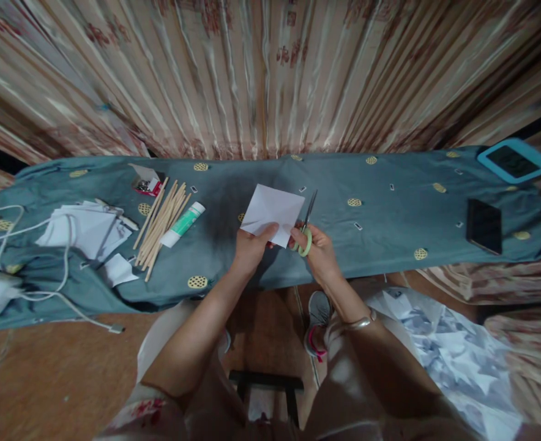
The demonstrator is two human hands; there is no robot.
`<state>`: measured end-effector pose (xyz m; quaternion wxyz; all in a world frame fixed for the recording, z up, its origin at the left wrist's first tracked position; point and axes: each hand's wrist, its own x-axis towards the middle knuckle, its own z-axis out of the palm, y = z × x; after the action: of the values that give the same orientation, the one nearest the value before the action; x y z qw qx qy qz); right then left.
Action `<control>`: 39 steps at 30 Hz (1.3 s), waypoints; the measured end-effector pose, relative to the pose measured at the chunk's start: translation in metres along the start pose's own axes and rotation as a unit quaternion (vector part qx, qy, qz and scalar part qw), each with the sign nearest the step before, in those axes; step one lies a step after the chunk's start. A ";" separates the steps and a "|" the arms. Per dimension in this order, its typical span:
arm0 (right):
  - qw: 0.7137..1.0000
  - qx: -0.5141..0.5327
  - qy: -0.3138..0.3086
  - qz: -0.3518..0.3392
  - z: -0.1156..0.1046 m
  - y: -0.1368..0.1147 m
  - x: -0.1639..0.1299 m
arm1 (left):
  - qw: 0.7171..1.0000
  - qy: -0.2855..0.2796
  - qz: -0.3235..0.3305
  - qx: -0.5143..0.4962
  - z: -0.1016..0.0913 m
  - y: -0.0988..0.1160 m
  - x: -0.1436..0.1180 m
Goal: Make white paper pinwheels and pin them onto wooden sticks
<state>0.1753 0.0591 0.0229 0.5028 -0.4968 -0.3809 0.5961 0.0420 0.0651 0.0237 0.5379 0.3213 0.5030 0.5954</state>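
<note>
- Centrally, a creased white paper square (273, 214) was pinched at its near edge by the left hand (251, 247), above the middle of the blue-grey cloth (390, 226).
- Green-handled scissors (306, 226) were gripped by the right hand (319, 251), blades pointed far, just right of the paper.
- To the left, wooden sticks (160, 222) and a glue tube (183, 224) were laid side by side.
- Far right, a dark phone (483, 225) was seen.

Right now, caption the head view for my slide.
Left hand holds folded white paper; right hand holds green-handled scissors above a teal cloth.
</note>
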 end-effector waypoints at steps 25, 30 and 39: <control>0.963 -0.066 -0.232 0.122 0.000 -0.008 -0.032 | 0.998 0.058 0.008 0.010 -0.012 0.016 0.011; 0.962 -0.078 -0.237 0.111 -0.001 -0.009 -0.032 | 0.998 0.056 0.007 -0.011 -0.012 0.018 0.010; 0.964 -0.082 -0.234 0.097 0.000 -0.009 -0.033 | 0.998 0.060 0.000 -0.004 -0.012 0.017 0.009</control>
<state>0.1775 0.0292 0.0385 0.2972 -0.4174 -0.4855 0.7083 0.0239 0.0722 0.0348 0.5080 0.2826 0.5324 0.6153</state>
